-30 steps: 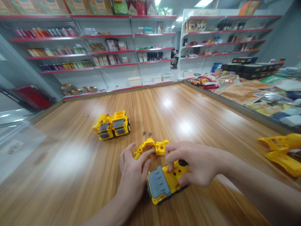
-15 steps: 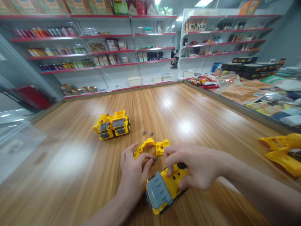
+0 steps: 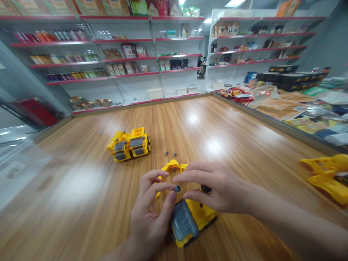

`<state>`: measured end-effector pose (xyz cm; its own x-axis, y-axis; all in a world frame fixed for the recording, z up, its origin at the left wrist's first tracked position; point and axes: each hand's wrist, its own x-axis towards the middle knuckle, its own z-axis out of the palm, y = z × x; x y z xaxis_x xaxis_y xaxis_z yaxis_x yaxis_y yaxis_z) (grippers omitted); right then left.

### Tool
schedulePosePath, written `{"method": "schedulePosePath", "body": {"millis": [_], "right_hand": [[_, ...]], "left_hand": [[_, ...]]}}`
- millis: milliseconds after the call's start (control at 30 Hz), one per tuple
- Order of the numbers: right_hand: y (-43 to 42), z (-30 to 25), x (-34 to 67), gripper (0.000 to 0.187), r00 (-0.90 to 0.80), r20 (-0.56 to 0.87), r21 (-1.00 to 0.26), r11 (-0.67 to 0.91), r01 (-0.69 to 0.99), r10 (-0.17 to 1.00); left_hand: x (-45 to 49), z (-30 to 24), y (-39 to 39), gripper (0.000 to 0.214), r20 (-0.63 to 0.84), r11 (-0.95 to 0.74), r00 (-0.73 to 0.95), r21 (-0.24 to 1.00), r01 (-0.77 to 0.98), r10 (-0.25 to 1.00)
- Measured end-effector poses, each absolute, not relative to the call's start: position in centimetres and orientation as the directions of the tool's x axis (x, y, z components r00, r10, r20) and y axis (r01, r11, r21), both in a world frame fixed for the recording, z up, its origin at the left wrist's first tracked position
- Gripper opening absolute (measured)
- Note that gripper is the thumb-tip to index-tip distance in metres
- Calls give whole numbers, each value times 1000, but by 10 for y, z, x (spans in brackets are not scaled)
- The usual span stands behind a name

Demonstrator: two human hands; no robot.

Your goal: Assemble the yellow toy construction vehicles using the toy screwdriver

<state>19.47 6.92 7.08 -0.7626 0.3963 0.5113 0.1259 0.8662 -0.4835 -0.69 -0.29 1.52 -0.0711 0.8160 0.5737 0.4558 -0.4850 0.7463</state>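
A yellow toy truck [image 3: 191, 221] with a grey bed lies on the wooden table [image 3: 81, 188] in front of me. My left hand [image 3: 150, 214] is raised just above its left end and pinches a small grey screw [image 3: 177, 188] between thumb and fingertips. My right hand [image 3: 214, 186] hovers over the truck's yellow body, fingers curled, its fingertips close to the screw; whether it holds anything is hidden. Loose yellow toy parts [image 3: 172, 166] lie just beyond both hands, partly covered by them.
Two small yellow toy trucks [image 3: 129, 144] stand side by side further back on the left. Small grey screws [image 3: 170, 154] lie near the parts, another [image 3: 100, 132] far left. Yellow toy pieces [image 3: 327, 175] lie at the right edge. Store shelves and packaged goods surround the table.
My left hand picked up a grey screw from the table and lifted it. My right hand rose off the truck and moved left toward the screw.
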Motion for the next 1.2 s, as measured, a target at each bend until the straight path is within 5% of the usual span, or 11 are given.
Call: {"method": "schedulePosePath", "body": {"millis": [300, 533, 800, 1067, 1200], "right_hand": [[62, 61, 191, 16, -731, 610, -355, 930, 92, 305], [69, 65, 193, 8, -439, 707, -460, 832, 311, 554], [74, 63, 195, 6, -314, 692, -497, 744, 447, 650], [74, 64, 196, 8, -255, 701, -501, 714, 489, 666], [74, 64, 195, 9, -245, 727, -482, 731, 483, 642]], "left_hand": [[-7, 9, -3, 12, 463, -466, 69, 853, 237, 884], [-2, 28, -11, 45, 470, -540, 319, 821, 186, 823], [5, 35, -7, 63, 413, -647, 557, 689, 326, 721], [2, 17, -6, 40, 400, -471, 256, 806, 359, 880], [2, 22, 2, 29, 85, -85, -31, 996, 0, 996]]}}
